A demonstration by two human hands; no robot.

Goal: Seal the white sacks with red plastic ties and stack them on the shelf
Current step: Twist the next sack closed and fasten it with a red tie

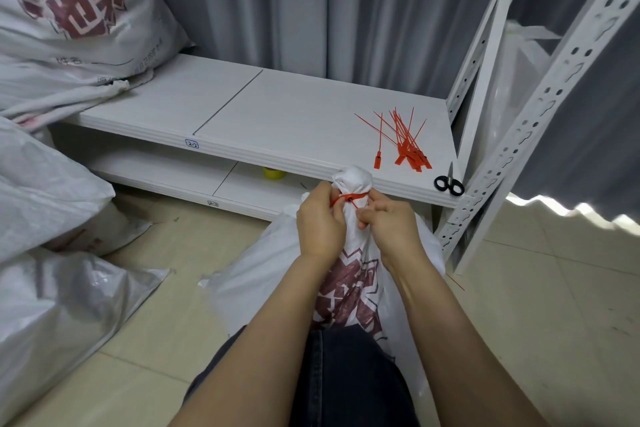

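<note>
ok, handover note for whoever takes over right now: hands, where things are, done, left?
Left hand grips the sack's gathered neck; right hand pinches the red tie looped round it.
This sack stands on the floor before the shelf. The spare ties and scissors lie at the shelf's right end; another sack sits at its left end. On the floor, left, lie more sacks.
Done: tie looped on. Tightness: cannot tell.
Left: cinch, lift this sack onto the shelf, then likely the floor ones.
</note>
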